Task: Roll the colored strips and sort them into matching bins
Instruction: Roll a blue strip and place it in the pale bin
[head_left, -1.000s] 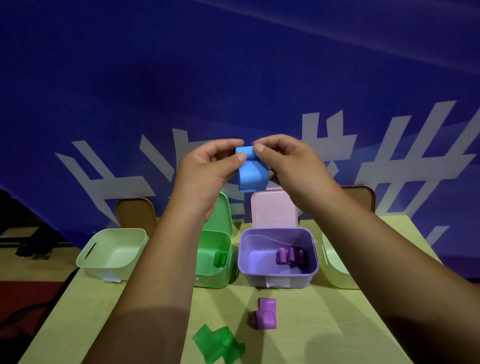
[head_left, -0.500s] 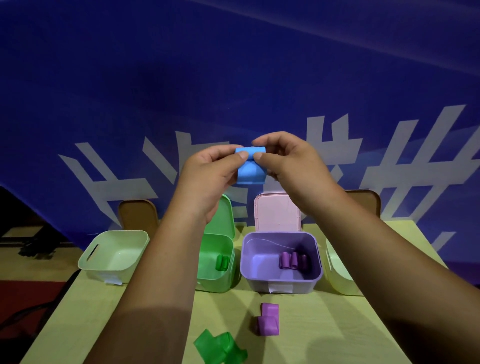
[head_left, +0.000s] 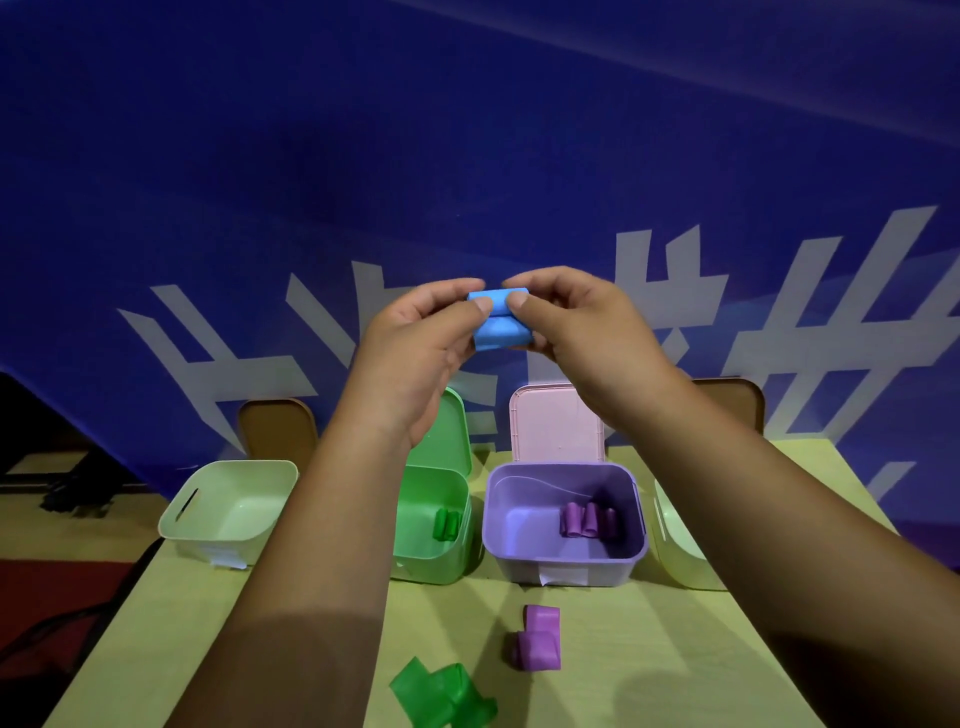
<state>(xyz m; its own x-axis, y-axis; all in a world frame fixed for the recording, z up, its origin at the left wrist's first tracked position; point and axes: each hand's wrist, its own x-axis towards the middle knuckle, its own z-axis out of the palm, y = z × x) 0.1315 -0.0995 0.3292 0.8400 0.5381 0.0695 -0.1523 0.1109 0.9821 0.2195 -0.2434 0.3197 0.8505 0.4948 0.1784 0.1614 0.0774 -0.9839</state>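
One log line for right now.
blue strip: part rolled, raised | left hand: pinches it | right hand: pinches it | table: purple strip, green strip loose | green bin: roll | purple bin: rolls

Pale yellow-green table (head_left: 649, 649) is carrying four open bins in a row along its far edge. A pale green bin (head_left: 260, 493) is sitting at the left. A green bin (head_left: 426, 566) and a purple bin (head_left: 566, 569) are standing close together in the middle. A second pale bin (head_left: 675, 561) is sitting at the right, partly hidden. Nearer, a loose purple strip (head_left: 537, 639) is lying in front of the purple bin. A crumpled green strip (head_left: 441, 696) is lying at the near edge.
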